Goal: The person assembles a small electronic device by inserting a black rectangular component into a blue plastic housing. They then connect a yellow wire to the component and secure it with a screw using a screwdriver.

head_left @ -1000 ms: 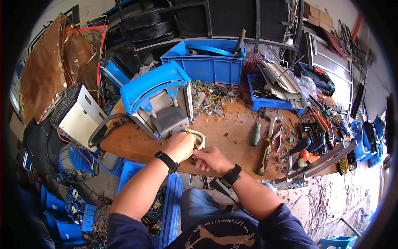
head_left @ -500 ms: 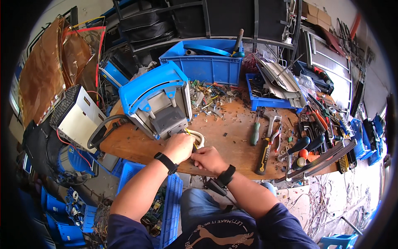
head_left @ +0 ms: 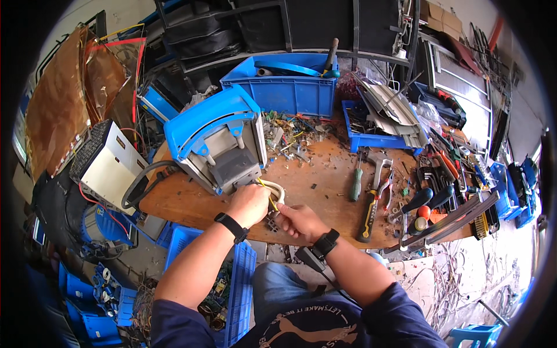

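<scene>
A blue and grey machine part with a dark box-shaped base stands tilted at the left of the workbench. From beside its base come a thick cream cable and a thin yellow wire. My left hand is closed at the near corner of the base, its fingertips mostly hidden. Against it, my right hand is closed, thumb and forefinger pinching at the yellow wire's near end. A small dark grey piece shows below the fingertips; which hand touches it I cannot tell.
On the wooden workbench lie a green-handled screwdriver, a hammer, red pliers and scattered scraps. A blue crate stands behind, a blue tray at the far right. Below the front edge is another blue crate.
My right hand has shifted slightly up and right, its thumb now nearer the cream cable. The small dark grey piece has come into sight below the fingers. My left hand has barely moved.
</scene>
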A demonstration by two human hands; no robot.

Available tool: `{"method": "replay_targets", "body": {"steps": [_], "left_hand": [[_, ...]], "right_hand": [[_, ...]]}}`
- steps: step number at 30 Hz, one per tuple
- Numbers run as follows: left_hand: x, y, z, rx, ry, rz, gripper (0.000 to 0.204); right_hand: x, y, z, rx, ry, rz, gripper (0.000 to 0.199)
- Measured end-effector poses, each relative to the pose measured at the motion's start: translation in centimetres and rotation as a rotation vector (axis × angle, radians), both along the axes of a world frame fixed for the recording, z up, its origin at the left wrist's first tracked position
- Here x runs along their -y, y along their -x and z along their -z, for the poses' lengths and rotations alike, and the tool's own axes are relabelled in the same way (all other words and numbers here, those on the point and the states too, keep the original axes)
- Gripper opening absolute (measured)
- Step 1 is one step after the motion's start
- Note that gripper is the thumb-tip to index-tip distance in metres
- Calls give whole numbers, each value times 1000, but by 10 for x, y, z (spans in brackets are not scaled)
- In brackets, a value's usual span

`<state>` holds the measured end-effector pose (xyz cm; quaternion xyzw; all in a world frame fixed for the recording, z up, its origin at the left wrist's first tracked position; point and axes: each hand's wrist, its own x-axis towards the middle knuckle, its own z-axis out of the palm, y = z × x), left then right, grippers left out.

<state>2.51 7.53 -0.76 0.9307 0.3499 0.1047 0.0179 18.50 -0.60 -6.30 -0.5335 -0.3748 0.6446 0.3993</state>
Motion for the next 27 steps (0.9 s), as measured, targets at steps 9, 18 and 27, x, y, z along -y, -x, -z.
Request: {"method": "replay_targets", "body": {"steps": [9,18,27], "left_hand": [[0,-1,4,19,-38,-2,11],[1,1,2,52,-15,6,11],[4,-1,-4,-48,-39,38,13]], "right_hand": [[-12,16,28,-772,272,44,34],[-6,36,25,-826,208,245,28],[-4,31,23,283,-348,223,25]]}}
